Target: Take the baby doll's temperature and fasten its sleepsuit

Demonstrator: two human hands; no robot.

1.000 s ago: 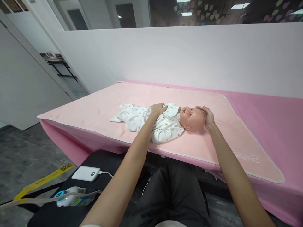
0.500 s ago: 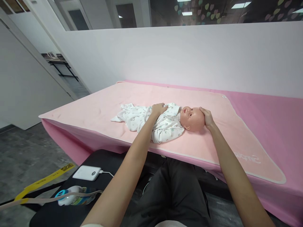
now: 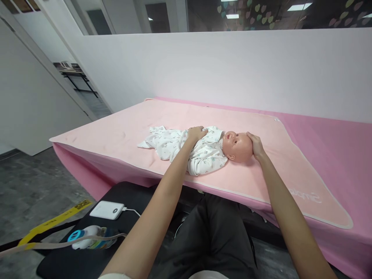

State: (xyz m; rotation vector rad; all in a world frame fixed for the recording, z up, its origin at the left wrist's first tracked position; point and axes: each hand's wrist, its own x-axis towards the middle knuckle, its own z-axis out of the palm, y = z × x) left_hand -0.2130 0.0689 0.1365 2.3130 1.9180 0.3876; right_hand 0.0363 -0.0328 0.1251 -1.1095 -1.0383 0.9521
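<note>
A baby doll [image 3: 238,147] lies on its back across the peach mat, its head to the right and its face turned upward. It wears a white outfit [image 3: 206,161] with a small print, whose legs stretch out to the left. My left hand [image 3: 197,133] rests on the doll's chest, palm down with fingers laid over the cloth. Against the crown of the doll's head, my right hand [image 3: 256,145] is cupped with its fingers stretched along the top. Neither hand is closed around anything. The doll's arms are not clearly visible.
The peach mat [image 3: 122,135] covers much of a table with a pink cloth [image 3: 334,143]. Below left, a black chair [image 3: 128,193] holds a white power bank [image 3: 107,209] with a cable and a bottle [image 3: 90,237]. A white wall [image 3: 203,69] stands behind the table.
The camera view has shifted very slightly. Both hands stay where they were on the doll, and the doll has not visibly moved on the mat.
</note>
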